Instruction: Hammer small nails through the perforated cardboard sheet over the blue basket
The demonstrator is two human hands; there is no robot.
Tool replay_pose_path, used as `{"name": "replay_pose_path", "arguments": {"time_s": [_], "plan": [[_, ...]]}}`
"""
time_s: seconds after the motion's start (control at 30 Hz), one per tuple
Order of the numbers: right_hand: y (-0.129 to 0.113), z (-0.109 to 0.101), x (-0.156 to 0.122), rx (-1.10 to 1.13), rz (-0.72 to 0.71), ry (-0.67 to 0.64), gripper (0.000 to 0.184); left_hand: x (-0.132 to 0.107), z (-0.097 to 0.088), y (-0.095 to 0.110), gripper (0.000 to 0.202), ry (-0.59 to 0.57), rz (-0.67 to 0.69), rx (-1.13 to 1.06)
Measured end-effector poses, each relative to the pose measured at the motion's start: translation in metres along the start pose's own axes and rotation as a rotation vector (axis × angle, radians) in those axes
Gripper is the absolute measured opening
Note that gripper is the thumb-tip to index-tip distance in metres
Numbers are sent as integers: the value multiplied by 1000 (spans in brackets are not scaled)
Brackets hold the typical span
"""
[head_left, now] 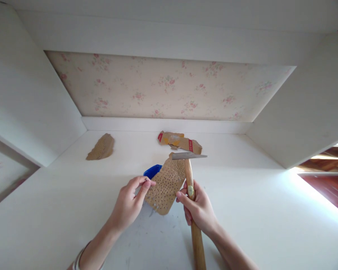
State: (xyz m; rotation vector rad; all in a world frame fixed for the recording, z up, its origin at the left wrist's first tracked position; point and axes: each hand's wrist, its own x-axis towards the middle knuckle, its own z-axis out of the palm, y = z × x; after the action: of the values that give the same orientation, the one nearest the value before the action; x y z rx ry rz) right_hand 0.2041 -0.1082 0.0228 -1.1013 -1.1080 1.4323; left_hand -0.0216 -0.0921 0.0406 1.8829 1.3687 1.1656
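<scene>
My right hand (197, 206) is wrapped round the wooden handle of a hammer (188, 172), whose narrow metal head points up and away from me. Just left of it is a brown piece of cardboard (166, 187) dotted with many small holes; its far edge lies behind the hammer head. My left hand (132, 202) is closed in a pinch over the cardboard's left edge. What its fingertips hold, if anything, is too small to name. Partly hidden behind the cardboard is a blue object (152, 171), perhaps a shallow container.
A torn cardboard strip (180, 141) with red and yellow markings lies near the back edge. Farther left rests another torn cardboard piece (101, 147). White panels (287, 97) rise on both sides of the white surface (256, 210), and floral wallpaper (169, 86) covers the back.
</scene>
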Motion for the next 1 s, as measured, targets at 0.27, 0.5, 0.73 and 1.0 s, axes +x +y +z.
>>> {"name": "replay_pose_path", "arguments": {"time_s": [0.27, 0.5, 0.73, 1.0], "plan": [[-6, 2, -4, -30, 1, -3, 37, -10, -3, 10, 14, 30, 280, -54], [-4, 1, -2, -42, 6, 8, 37, -14, 5, 13, 15, -174, 473, -17], [-7, 2, -3, -52, 8, 17, 37, -13, 7, 13, 14, -164, 444, 1], [-1, 9, -4, -73, 8, 6, 38, -7, 9, 7, 13, -191, 373, 60]]}}
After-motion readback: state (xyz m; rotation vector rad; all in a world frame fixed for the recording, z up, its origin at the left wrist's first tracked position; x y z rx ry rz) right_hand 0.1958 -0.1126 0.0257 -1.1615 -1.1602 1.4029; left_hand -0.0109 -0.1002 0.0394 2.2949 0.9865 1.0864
